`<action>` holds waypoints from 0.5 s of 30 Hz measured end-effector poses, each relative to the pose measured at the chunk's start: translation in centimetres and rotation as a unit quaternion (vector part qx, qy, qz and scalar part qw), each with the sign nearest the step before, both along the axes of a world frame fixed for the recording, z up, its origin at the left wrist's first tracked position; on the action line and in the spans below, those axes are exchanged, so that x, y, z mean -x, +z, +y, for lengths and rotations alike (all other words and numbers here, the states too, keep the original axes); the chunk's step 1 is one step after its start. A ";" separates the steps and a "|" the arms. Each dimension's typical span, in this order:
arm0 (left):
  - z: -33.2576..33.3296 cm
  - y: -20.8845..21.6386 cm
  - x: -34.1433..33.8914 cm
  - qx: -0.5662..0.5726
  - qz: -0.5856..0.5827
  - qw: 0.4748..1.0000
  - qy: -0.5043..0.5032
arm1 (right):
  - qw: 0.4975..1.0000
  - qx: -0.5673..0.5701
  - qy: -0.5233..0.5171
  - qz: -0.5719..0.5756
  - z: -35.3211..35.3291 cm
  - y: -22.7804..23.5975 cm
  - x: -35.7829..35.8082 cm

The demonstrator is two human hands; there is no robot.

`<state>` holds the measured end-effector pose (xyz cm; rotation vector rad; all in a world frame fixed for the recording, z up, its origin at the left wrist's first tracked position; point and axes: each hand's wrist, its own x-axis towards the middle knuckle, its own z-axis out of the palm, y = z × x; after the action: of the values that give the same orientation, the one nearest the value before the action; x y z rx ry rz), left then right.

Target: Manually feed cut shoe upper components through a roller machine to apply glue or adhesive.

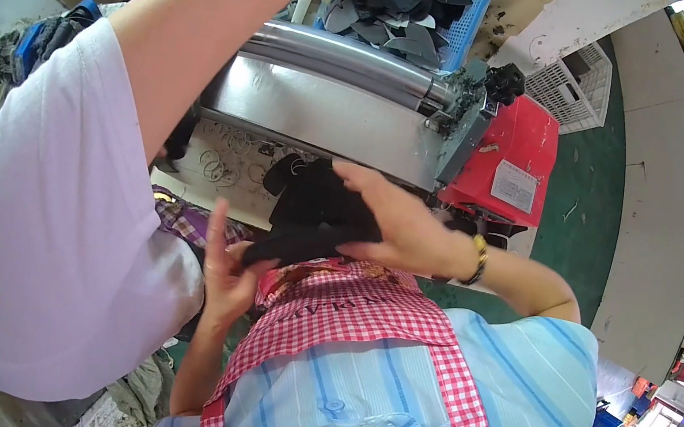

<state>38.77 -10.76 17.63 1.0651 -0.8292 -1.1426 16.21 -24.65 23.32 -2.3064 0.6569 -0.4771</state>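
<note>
A floppy black bundle of cloth-like pieces [321,201] lies between my hands, just above my lap and in front of the red-checked apron [363,306]. My right hand [403,225] grips its right side, the thumb on the near edge and the fingers stretched over the far part. At the bundle's near left corner, my left hand [229,276] pinches the edge, with one finger pointing up free of it. How many pieces the bundle has I cannot tell. A small black piece [281,173] lies beside it on the pale ledge.
Ahead stands a machine with a metal roller [339,61], a steel plate [330,118] and a red housing [507,159]. Behind it, a blue crate [479,12] holds dark cut pieces. Another person's arm [201,30] reaches across at left. A white crate [572,89] stands right.
</note>
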 end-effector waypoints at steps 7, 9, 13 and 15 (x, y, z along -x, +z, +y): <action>-7.1 -0.9 -1.0 -0.245 0.080 0.965 -0.055 | 0.988 0.104 -0.057 0.100 -15.9 4.4 -2.2; -9.0 -0.8 0.4 -0.228 0.048 0.972 0.014 | 0.977 0.124 -0.043 0.170 -20.2 4.8 -4.8; -14.9 -0.1 0.7 -0.236 0.094 0.967 0.021 | 0.942 -0.062 0.038 0.327 -25.1 1.4 -9.1; -15.9 0.0 0.4 -0.289 0.148 0.945 -0.031 | 0.946 -0.127 -0.041 0.295 -26.9 -3.0 -8.0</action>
<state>38.42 -26.63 17.61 1.2990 -0.2883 -1.6088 24.26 -51.54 20.33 -2.1708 1.0331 0.2752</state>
